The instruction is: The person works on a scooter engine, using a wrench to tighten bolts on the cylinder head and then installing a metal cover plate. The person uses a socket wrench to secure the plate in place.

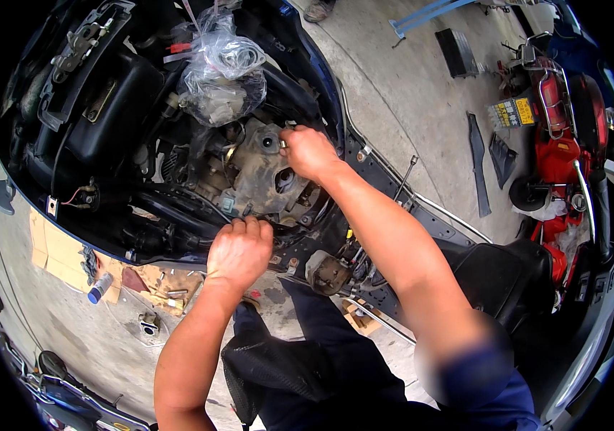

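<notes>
My right hand (312,154) reaches over the dirty metal engine cover (255,169) inside an open vehicle body. Its fingers pinch a small shiny metal piece (283,144), close beside a round dark hole in the cover. Nearer to me, my left hand (239,250) is at the near edge of the engine bay, its fingers curled and pressed together. What lies under those fingertips is hidden. Clear plastic bags (222,79) wrap parts just beyond the cover. A second, larger opening (287,181) shows in the cover below my right wrist.
Black frame rails (354,154) surround the bay. A long-handled metal tool (407,176) leans at the right rail. Flattened cardboard (63,248) with a spray can (100,288) and small parts lies on the floor. A red motorcycle (562,154) stands at the right; a black seat (497,276) is nearer.
</notes>
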A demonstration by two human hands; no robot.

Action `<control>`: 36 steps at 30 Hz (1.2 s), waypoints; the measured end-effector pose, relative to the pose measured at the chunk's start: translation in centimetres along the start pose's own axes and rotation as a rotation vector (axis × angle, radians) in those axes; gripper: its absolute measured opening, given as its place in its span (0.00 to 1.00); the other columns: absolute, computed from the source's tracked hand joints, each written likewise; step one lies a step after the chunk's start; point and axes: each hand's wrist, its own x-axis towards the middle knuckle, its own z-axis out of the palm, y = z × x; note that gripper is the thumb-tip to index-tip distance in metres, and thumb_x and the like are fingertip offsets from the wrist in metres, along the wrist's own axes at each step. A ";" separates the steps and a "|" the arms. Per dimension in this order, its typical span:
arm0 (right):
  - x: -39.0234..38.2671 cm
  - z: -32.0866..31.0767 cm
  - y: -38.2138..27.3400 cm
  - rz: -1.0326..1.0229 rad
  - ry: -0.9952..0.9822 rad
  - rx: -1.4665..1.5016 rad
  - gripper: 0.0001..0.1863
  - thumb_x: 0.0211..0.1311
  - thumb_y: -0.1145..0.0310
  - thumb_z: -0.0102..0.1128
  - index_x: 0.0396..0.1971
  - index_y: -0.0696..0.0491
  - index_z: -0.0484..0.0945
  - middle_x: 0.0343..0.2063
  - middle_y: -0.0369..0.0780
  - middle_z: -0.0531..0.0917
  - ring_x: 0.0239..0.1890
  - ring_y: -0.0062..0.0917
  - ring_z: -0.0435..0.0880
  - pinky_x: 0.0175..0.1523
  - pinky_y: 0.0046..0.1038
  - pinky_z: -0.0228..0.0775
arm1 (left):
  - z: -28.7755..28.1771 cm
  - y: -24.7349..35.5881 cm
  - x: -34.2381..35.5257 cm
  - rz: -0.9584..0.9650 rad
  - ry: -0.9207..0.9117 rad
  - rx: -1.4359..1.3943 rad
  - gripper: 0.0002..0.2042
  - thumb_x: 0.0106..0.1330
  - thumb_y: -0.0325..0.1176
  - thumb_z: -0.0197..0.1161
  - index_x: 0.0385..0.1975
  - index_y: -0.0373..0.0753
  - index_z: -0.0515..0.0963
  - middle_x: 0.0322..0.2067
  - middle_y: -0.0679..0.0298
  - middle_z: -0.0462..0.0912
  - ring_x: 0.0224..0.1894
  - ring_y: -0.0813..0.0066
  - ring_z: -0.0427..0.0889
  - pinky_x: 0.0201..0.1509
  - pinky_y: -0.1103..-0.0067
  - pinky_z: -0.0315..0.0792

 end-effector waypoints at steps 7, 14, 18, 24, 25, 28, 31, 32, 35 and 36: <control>0.0 1.5 0.1 -0.014 0.016 -0.085 0.11 0.58 0.69 0.61 0.39 0.56 0.81 0.39 0.52 0.81 0.42 0.48 0.82 0.48 0.43 0.74 | -0.3 0.2 0.1 -0.016 -0.025 -0.014 0.06 0.57 0.30 0.55 0.32 0.36 0.74 0.34 0.57 0.81 0.36 0.62 0.82 0.39 0.71 0.75; -0.1 1.9 0.0 0.000 0.036 -0.087 0.11 0.58 0.68 0.61 0.38 0.57 0.81 0.38 0.52 0.81 0.42 0.47 0.83 0.47 0.43 0.75 | -0.1 0.2 -0.1 -0.014 -0.017 -0.015 0.07 0.57 0.30 0.55 0.33 0.37 0.74 0.34 0.58 0.81 0.37 0.63 0.82 0.40 0.71 0.75; -0.3 1.8 0.4 -0.001 0.070 -0.045 0.12 0.59 0.67 0.61 0.41 0.55 0.80 0.37 0.52 0.81 0.41 0.47 0.83 0.46 0.43 0.75 | -0.5 0.1 0.4 -0.017 -0.057 0.007 0.07 0.57 0.29 0.55 0.34 0.37 0.74 0.35 0.58 0.81 0.37 0.63 0.82 0.40 0.71 0.75; -4.8 -1.7 -0.6 0.015 0.367 0.192 0.19 0.58 0.68 0.64 0.50 0.53 0.78 0.40 0.48 0.82 0.44 0.45 0.81 0.51 0.40 0.74 | -0.1 0.3 0.5 -0.014 -0.086 0.012 0.10 0.57 0.29 0.54 0.38 0.36 0.75 0.41 0.56 0.82 0.41 0.63 0.83 0.43 0.70 0.74; -5.9 -2.1 0.3 0.017 0.512 0.275 0.20 0.57 0.69 0.64 0.51 0.53 0.78 0.41 0.49 0.82 0.46 0.43 0.81 0.52 0.40 0.74 | -0.2 0.3 0.7 -0.015 -0.104 0.008 0.11 0.58 0.29 0.54 0.39 0.36 0.75 0.42 0.56 0.83 0.41 0.63 0.82 0.44 0.69 0.74; -9.4 -2.1 3.3 0.308 0.816 0.538 0.19 0.55 0.72 0.67 0.48 0.55 0.79 0.41 0.46 0.84 0.43 0.35 0.84 0.50 0.33 0.76 | -0.5 0.3 0.7 -0.047 -0.126 -0.018 0.13 0.57 0.29 0.55 0.42 0.36 0.76 0.45 0.55 0.82 0.44 0.60 0.82 0.47 0.68 0.73; -11.9 0.3 6.9 0.636 0.864 0.849 0.18 0.56 0.72 0.67 0.47 0.58 0.79 0.39 0.45 0.85 0.40 0.28 0.86 0.48 0.28 0.77 | -1.4 1.1 1.5 -0.111 -0.126 -0.073 0.12 0.60 0.27 0.56 0.43 0.36 0.77 0.46 0.55 0.82 0.47 0.58 0.81 0.49 0.66 0.73; -12.5 1.6 8.0 0.729 0.842 0.961 0.17 0.56 0.72 0.67 0.46 0.59 0.79 0.38 0.45 0.86 0.40 0.27 0.86 0.47 0.27 0.77 | -1.6 1.2 1.8 -0.117 -0.134 -0.101 0.13 0.58 0.26 0.56 0.43 0.37 0.78 0.46 0.55 0.82 0.47 0.57 0.80 0.50 0.65 0.73; -13.4 5.0 9.3 0.739 0.721 1.127 0.17 0.58 0.70 0.66 0.46 0.60 0.79 0.38 0.45 0.86 0.40 0.26 0.86 0.48 0.27 0.77 | -2.0 0.9 3.5 -0.126 -0.217 -0.171 0.14 0.53 0.24 0.57 0.41 0.38 0.80 0.43 0.56 0.83 0.46 0.56 0.79 0.50 0.65 0.72; -13.3 5.7 9.0 0.736 0.682 1.178 0.17 0.59 0.69 0.66 0.46 0.60 0.79 0.38 0.45 0.86 0.41 0.27 0.86 0.48 0.26 0.77 | -2.1 0.6 3.9 -0.134 -0.253 -0.192 0.15 0.52 0.24 0.57 0.41 0.39 0.80 0.42 0.57 0.83 0.46 0.57 0.79 0.50 0.66 0.72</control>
